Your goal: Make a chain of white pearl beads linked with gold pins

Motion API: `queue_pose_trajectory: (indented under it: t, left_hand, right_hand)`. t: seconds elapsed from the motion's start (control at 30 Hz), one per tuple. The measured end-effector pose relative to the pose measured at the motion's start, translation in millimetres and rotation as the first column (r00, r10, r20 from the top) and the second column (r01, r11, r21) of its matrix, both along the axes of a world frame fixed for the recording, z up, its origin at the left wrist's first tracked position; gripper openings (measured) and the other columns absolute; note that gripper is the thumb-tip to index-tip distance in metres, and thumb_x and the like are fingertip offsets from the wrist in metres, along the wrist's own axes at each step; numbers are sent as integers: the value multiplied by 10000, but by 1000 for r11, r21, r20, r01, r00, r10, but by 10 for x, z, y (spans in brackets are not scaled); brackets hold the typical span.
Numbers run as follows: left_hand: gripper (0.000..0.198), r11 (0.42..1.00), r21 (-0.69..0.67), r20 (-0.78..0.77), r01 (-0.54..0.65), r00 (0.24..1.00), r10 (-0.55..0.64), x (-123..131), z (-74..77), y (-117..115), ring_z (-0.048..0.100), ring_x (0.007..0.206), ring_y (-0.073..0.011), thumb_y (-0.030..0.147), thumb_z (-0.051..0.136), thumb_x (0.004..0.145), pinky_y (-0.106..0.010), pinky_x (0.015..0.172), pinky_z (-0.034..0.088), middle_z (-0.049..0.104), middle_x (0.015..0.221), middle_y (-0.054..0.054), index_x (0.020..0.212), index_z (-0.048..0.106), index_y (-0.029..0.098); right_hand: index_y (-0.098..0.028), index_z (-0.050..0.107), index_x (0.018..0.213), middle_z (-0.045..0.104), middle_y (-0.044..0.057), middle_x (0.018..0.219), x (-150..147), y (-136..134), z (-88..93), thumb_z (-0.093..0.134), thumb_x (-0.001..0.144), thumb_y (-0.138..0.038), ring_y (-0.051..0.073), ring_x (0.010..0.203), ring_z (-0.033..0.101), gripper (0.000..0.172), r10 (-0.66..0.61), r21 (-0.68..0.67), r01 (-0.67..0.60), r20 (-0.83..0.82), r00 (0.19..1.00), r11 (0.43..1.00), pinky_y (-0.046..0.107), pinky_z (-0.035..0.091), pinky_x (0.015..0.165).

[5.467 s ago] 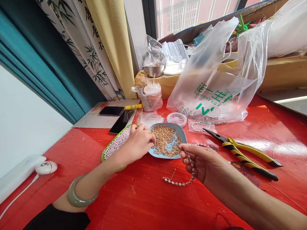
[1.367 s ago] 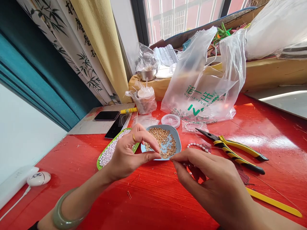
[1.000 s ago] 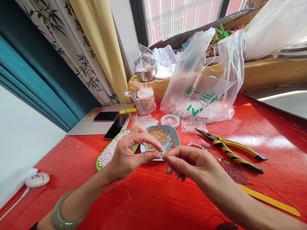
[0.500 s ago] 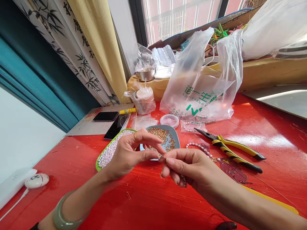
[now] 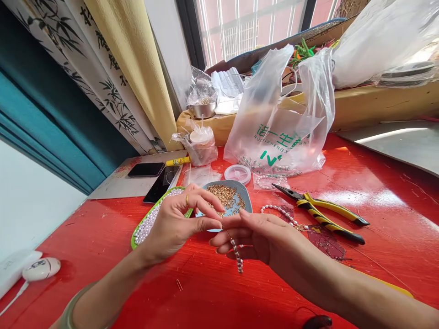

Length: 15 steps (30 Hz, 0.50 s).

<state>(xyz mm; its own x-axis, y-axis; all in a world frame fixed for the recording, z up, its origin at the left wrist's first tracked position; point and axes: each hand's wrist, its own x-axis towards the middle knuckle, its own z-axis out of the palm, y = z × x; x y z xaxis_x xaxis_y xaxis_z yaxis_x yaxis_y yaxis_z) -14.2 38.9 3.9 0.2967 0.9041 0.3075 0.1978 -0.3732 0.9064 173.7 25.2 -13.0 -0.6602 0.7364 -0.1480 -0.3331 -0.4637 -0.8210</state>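
My left hand (image 5: 178, 219) is closed in a pinch, its thumb and index fingertips meeting my right index finger; whatever lies between those fingertips is too small to make out. My right hand (image 5: 264, 233) has its thumb pressed on the index finger, the other fingers loosely curled. From it hangs a short beaded strand (image 5: 237, 256) with shiny pale beads. Behind the hands sits a blue-grey tray (image 5: 247, 197) of gold beads (image 5: 222, 194). A green-rimmed tray (image 5: 134, 242) of pearly beads (image 5: 147, 228) is partly covered by my left hand.
Yellow-black pliers (image 5: 318, 210) lie on the red table (image 5: 206, 292) at right, beside a white bead strand (image 5: 281, 210). Farther back are a plastic bag (image 5: 274, 132), a round clear lid (image 5: 237, 174), a wrapped cup (image 5: 202, 144) and a phone (image 5: 146, 169). A white mouse-shaped device (image 5: 41, 268) sits left.
My right hand has turned and its fingers have loosened, so the beaded strand now hangs in plain sight below it. My left hand keeps its pinch. The whole view has shifted slightly.
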Motion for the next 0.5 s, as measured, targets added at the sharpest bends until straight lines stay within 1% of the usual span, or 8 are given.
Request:
queue_pose_trajectory:
  t: [0.07,0.1,0.17,0.23,0.27,0.33,0.43,0.5]
  left_hand:
    - [90,999,28,-34,-16,999,17,28,9,-10,541,740,-170,246,741,679,-330,723,389,654,750,-25,618,683,214]
    - [104,999,32,-42,-21,999,23,45,12,-17,543,729,-172,254,739,680,-332,718,390,650,736,-26,609,678,210]
    - [129,1000,6,-34,-19,999,19,79,14,-33,556,734,-176,263,734,684,-328,724,403,650,720,-27,595,664,202]
    - [92,997,-81,12,-10,1000,11,111,13,-49,573,766,-175,275,711,711,-310,728,424,662,771,-28,673,670,203]
    - [89,990,-139,52,3,999,5,126,11,-57,581,797,-175,290,693,731,-299,736,435,669,827,-32,746,672,206]
    - [180,964,-261,158,54,987,-13,152,7,-71,591,863,-177,346,641,773,-290,773,448,670,938,-46,884,655,205]
    - [269,907,-400,308,132,951,-2,186,-7,-88,612,870,-173,422,603,786,-296,823,445,691,897,-51,927,635,195]
    - [289,874,-462,342,150,939,20,204,-23,-96,626,823,-168,432,645,746,-290,805,451,700,816,-42,902,647,189]
  right_hand:
    - [-159,686,821,697,56,821,5,13,25,518,847,-376,177,799,616,276,-43,195,2,209,977,981,297,428,732]
    - [-160,682,782,686,46,785,10,17,39,530,842,-347,178,771,604,248,-94,319,-10,310,946,948,294,423,709]
    - [-169,677,744,663,34,764,26,19,62,538,841,-280,175,747,583,203,-225,551,-45,412,883,833,290,412,690]
    - [-183,681,742,643,30,790,47,17,75,547,839,-229,173,770,568,171,-344,707,-46,399,850,705,292,407,708]
    - [-190,684,744,632,29,806,58,17,78,565,828,-210,173,790,562,148,-387,750,-33,379,841,661,294,404,725]
    - [-204,696,750,606,24,799,75,23,78,597,806,-193,168,792,545,114,-450,782,12,346,823,623,298,401,730]
    - [-224,716,765,554,13,746,88,50,77,626,786,-223,159,741,509,93,-513,777,92,317,797,623,294,393,679]
    - [-228,724,763,519,2,702,90,70,84,640,774,-254,151,695,479,89,-533,763,135,302,790,632,284,382,631]
